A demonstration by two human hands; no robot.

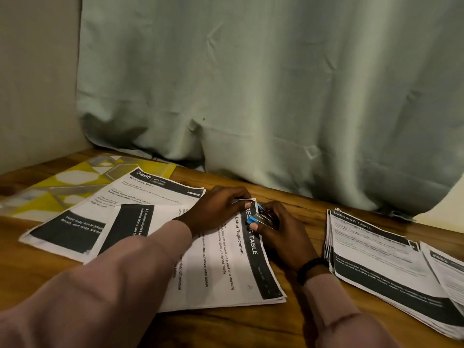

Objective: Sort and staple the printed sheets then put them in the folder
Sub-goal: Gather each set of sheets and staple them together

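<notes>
A set of printed sheets headed "Dressing Table" [226, 267] lies in front of me on the wooden table [296, 204]. My right hand [281, 229] grips a small blue stapler [256, 217] over the sheets' far corner. My left hand [218, 207] pinches that same corner beside the stapler. More printed sheets [140, 197] lie spread out to the left, partly on a yellow patterned folder [82, 177].
A thick pile of printed sheets [381, 267] sits at the right, with another sheet [449, 272] overlapping its right side. A pale green curtain [251, 84] hangs down to the table's far edge. A wall stands at the left.
</notes>
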